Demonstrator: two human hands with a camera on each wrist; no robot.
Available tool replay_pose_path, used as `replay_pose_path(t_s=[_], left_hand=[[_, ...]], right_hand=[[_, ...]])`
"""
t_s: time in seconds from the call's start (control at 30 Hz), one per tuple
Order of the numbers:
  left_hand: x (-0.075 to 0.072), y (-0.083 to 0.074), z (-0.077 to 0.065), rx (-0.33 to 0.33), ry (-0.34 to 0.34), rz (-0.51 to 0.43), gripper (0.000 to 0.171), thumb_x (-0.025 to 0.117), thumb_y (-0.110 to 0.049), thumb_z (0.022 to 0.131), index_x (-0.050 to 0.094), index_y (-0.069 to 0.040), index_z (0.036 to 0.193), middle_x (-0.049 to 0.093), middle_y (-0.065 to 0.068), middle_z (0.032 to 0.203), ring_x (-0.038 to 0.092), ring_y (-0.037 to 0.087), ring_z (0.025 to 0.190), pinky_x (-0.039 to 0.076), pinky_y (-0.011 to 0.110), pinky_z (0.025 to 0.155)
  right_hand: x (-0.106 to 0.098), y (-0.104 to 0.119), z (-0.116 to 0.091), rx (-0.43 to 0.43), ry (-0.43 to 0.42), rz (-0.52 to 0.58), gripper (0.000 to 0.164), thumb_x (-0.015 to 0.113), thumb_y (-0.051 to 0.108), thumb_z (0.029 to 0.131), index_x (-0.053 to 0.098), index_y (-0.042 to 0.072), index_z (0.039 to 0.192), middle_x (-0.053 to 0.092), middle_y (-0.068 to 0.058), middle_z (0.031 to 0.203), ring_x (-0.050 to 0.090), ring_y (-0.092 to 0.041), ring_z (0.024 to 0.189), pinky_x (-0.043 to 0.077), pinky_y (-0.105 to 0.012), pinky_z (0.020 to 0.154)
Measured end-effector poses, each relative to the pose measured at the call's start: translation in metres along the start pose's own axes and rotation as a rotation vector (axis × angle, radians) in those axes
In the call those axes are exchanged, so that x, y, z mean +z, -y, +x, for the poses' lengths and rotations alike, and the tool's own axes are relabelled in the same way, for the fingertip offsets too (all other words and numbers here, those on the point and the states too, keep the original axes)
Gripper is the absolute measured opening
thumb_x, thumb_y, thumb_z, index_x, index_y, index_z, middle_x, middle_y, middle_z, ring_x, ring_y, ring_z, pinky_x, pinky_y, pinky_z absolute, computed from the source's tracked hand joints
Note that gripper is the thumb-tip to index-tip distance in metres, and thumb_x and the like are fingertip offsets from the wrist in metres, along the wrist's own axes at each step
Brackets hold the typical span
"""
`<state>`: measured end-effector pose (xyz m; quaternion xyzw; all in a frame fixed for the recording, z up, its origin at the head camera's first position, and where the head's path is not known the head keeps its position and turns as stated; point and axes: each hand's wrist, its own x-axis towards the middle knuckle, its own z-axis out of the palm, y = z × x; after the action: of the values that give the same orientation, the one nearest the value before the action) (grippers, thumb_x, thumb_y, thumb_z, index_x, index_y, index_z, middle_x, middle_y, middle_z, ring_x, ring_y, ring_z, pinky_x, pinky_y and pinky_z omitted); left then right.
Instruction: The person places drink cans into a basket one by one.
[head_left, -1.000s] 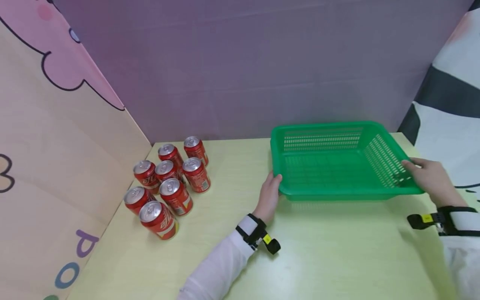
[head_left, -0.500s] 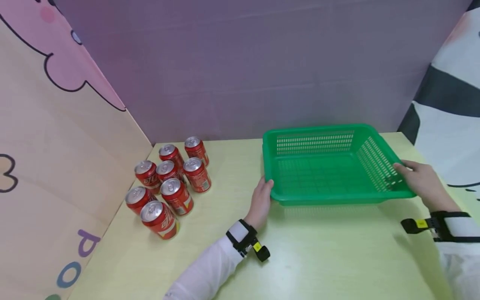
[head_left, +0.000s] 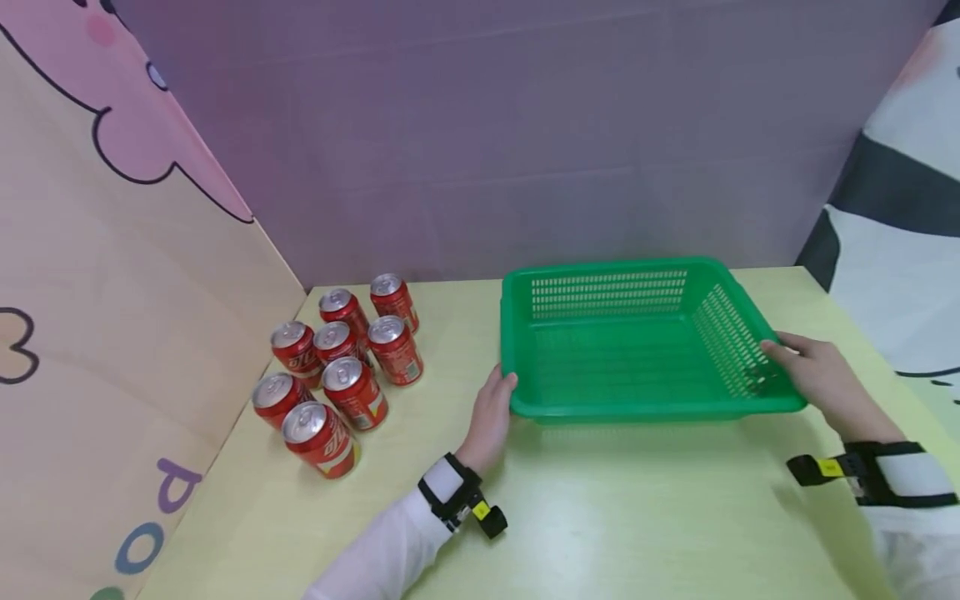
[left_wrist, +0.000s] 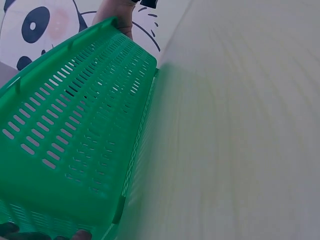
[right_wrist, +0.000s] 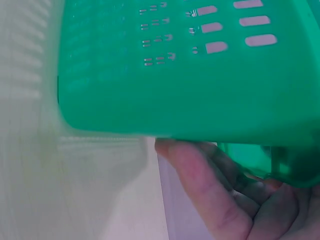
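An empty green slotted plastic basket [head_left: 645, 410] sits over the middle of the yellow table, with a shadow under its front edge. My left hand [head_left: 495, 412] grips its front left corner; its fingertips [left_wrist: 80, 235] show under the rim in the left wrist view, beneath the basket's wall [left_wrist: 75, 135]. My right hand [head_left: 813, 375] holds the right rim, thumb on top. In the right wrist view its fingers [right_wrist: 210, 195] curl beneath the basket's edge [right_wrist: 190, 90].
Several red drink cans [head_left: 341, 367] stand upright in a cluster at the table's left, near a pink and cream side panel [head_left: 112, 292]. A purple wall [head_left: 487, 150] closes the back. A black and white panel [head_left: 892, 217] stands at the right.
Both hands have carried the basket leftward and slightly nearer, closing the gap to the cans. The cans have not moved.
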<state>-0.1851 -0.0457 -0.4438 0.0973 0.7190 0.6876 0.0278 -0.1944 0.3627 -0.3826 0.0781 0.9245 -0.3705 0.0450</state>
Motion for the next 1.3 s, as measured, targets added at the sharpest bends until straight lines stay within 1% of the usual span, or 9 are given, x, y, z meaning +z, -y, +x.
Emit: replay_pose_path(t_s=[0.13, 0.2, 0.53, 0.7, 0.83, 0.97, 1.1, 1.17, 1.3], left_hand=[[-0.013, 0.001, -0.005, 0.002, -0.012, 0.014, 0.048, 0.033, -0.032, 0.102, 0.037, -0.004, 0.142, 0.045, 0.017, 0.140, 0.037, 0.029, 0.134, 0.025, 0.048, 0.111], [-0.018, 0.002, -0.008, 0.005, -0.017, 0.020, 0.048, 0.033, -0.030, 0.102, 0.037, -0.004, 0.142, 0.044, 0.016, 0.142, 0.036, 0.029, 0.134, 0.025, 0.049, 0.111], [-0.041, 0.003, -0.024, 0.017, -0.051, 0.036, 0.048, 0.032, -0.030, 0.102, 0.037, -0.004, 0.142, 0.042, 0.014, 0.144, 0.035, 0.028, 0.135, 0.023, 0.049, 0.112], [-0.053, 0.003, -0.031, 0.016, -0.073, 0.040, 0.047, 0.032, -0.028, 0.102, 0.039, -0.003, 0.141, 0.045, 0.014, 0.142, 0.037, 0.028, 0.133, 0.024, 0.049, 0.111], [-0.061, 0.004, -0.034, 0.006, -0.095, 0.032, 0.046, 0.032, -0.027, 0.102, 0.040, -0.004, 0.141, 0.047, 0.015, 0.139, 0.040, 0.027, 0.129, 0.025, 0.046, 0.110], [-0.067, 0.004, -0.035, -0.013, -0.117, 0.021, 0.046, 0.033, -0.028, 0.101, 0.043, -0.005, 0.139, 0.051, 0.015, 0.134, 0.046, 0.024, 0.122, 0.029, 0.039, 0.107], [-0.070, 0.004, -0.035, -0.031, -0.135, 0.013, 0.045, 0.033, -0.027, 0.100, 0.046, -0.005, 0.137, 0.054, 0.015, 0.130, 0.048, 0.022, 0.117, 0.032, 0.033, 0.104], [-0.071, 0.004, -0.036, -0.040, -0.137, 0.004, 0.045, 0.033, -0.026, 0.100, 0.045, -0.004, 0.137, 0.053, 0.014, 0.133, 0.046, 0.022, 0.120, 0.030, 0.034, 0.106], [-0.071, 0.002, -0.037, -0.055, -0.143, -0.005, 0.047, 0.034, -0.026, 0.100, 0.042, -0.002, 0.140, 0.048, 0.013, 0.139, 0.040, 0.022, 0.128, 0.024, 0.039, 0.110]], right_hand=[[0.010, 0.007, -0.006, -0.019, 0.009, 0.008, 0.075, 0.025, 0.049, 0.100, 0.018, -0.012, 0.143, 0.024, -0.043, 0.139, 0.037, -0.049, 0.112, 0.035, -0.062, 0.088], [0.014, 0.010, -0.009, -0.025, 0.007, 0.005, 0.074, 0.025, 0.049, 0.100, 0.019, -0.011, 0.143, 0.029, -0.042, 0.137, 0.040, -0.044, 0.104, 0.039, -0.054, 0.080], [0.033, 0.024, -0.022, -0.085, -0.029, -0.002, 0.066, 0.031, 0.043, 0.101, 0.027, -0.008, 0.142, 0.036, -0.040, 0.135, 0.048, -0.039, 0.102, 0.042, -0.042, 0.075], [0.041, 0.030, -0.026, -0.144, -0.030, -0.005, 0.064, 0.034, 0.041, 0.101, 0.030, -0.009, 0.141, 0.050, -0.036, 0.122, 0.055, -0.022, 0.080, 0.043, -0.026, 0.059], [0.045, 0.035, -0.031, -0.178, -0.013, -0.002, 0.064, 0.035, 0.039, 0.101, 0.029, -0.010, 0.141, 0.058, -0.027, 0.099, 0.052, -0.014, 0.069, 0.041, -0.025, 0.056], [0.049, 0.037, -0.035, -0.200, -0.020, -0.002, 0.063, 0.037, 0.038, 0.101, 0.030, -0.011, 0.140, 0.059, -0.022, 0.087, 0.051, -0.013, 0.066, 0.040, -0.025, 0.054], [0.052, 0.038, -0.039, -0.226, -0.042, -0.004, 0.061, 0.039, 0.036, 0.101, 0.033, -0.011, 0.139, 0.061, -0.019, 0.083, 0.050, -0.011, 0.063, 0.039, -0.026, 0.052], [0.054, 0.038, -0.041, -0.233, -0.046, -0.008, 0.061, 0.039, 0.036, 0.101, 0.033, -0.011, 0.139, 0.060, -0.019, 0.079, 0.049, -0.011, 0.063, 0.038, -0.026, 0.052], [0.055, 0.040, -0.043, -0.249, -0.055, -0.019, 0.059, 0.039, 0.034, 0.101, 0.034, -0.011, 0.139, 0.061, -0.024, 0.084, 0.049, -0.011, 0.062, 0.038, -0.025, 0.053]])
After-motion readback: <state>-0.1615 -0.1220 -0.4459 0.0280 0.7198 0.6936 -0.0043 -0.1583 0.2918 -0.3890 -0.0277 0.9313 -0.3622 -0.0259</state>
